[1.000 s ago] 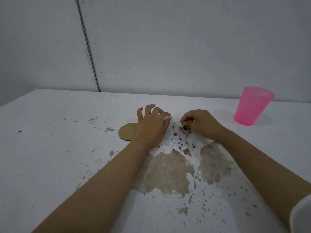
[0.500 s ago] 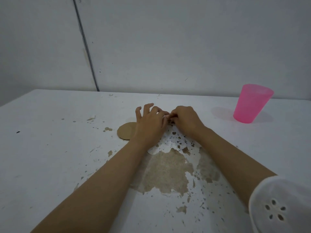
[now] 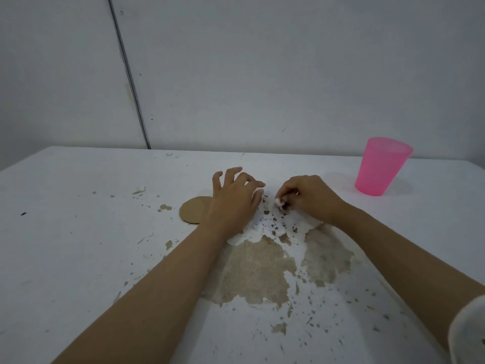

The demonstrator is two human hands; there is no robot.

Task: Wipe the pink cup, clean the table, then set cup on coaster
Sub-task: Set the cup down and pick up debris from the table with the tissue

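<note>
Pink translucent plastic cup (image 3: pixel 380 169), tapered and upright, stands near the table's far edge toward its right corner, well apart from both hands, as it did half a second ago. Since then the right hand (image 3: pixel 307 197) has drawn away from the left hand (image 3: pixel 233 200); their fingertips met then, and now a strip of bare table shows between them.

The right hand lies knuckles up with its grip narrow, fingertips pinched on a small white crumpled wad (image 3: pixel 278 201) held down on the white painted table (image 3: pixel 78 245). The left hand's grip is wide and holds nothing: its fingers are arched and spread, and the palm covers the right part of the round brown cardboard coaster (image 3: pixel 194 210), which lies flat in the middle of the table, left of the wad. Both forearms reach in from the near edge, and a white sleeve (image 3: pixel 469 334) shows at the near right corner.

Rough tan patches (image 3: pixel 252 271) with ragged edges and scattered specks mark the table between the forearms.
</note>
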